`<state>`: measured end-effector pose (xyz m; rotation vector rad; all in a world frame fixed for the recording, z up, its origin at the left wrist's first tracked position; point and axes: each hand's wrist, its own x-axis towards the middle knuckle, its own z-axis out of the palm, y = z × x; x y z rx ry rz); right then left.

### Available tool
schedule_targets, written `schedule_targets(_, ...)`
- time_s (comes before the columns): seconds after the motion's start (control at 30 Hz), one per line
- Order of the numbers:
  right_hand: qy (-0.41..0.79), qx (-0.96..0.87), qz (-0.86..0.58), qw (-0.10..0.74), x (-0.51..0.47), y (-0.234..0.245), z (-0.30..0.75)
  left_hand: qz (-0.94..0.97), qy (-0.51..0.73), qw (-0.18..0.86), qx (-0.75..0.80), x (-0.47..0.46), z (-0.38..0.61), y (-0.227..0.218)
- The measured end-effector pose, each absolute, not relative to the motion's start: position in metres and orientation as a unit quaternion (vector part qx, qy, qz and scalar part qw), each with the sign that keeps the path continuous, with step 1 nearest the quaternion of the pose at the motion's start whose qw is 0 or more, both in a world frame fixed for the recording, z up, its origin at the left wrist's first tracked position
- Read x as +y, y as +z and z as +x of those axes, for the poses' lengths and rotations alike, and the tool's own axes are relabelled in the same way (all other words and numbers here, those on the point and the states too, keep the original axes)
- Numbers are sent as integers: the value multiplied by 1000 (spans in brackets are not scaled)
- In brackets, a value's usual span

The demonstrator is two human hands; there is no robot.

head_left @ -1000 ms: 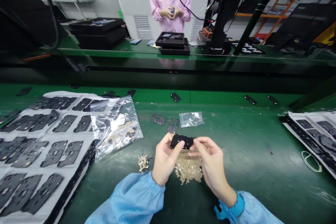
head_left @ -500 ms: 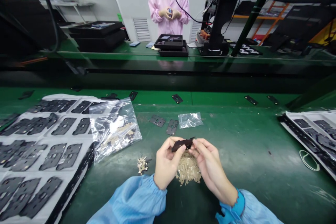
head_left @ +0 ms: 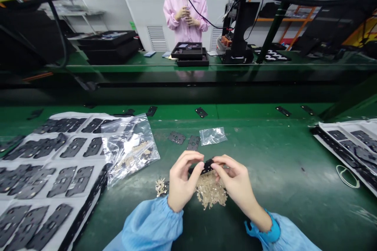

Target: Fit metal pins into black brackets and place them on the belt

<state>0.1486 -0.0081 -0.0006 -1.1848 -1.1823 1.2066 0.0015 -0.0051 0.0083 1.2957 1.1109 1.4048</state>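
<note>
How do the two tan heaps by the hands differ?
The large heap between the left hand and right hand covers far more of the green mat than the small heap beyond the left hand. The large heap spreads loosely; the small heap is a tight cluster with dark bits at its edge. Both are flat tan pieces.

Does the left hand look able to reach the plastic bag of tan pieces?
Probably yes: only green bench separates the left hand and the plastic bag, though that hand now holds the black plate.

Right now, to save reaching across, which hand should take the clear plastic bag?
Left, I'd say: the left hand is nearer the clear plastic bag than the right hand, though both hands grip the black plate.
</note>
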Motion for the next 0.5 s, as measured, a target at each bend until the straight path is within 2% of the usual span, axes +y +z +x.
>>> schedule_targets(0.23, 357, -642, -480, 479, -9, 2, 154, 584, 528, 416, 456, -3, 2, 13)
schedule_targets(0.5, 216, -762, -441, 423, -11, 5, 159, 680, 501, 324, 427, -4, -4, 20)
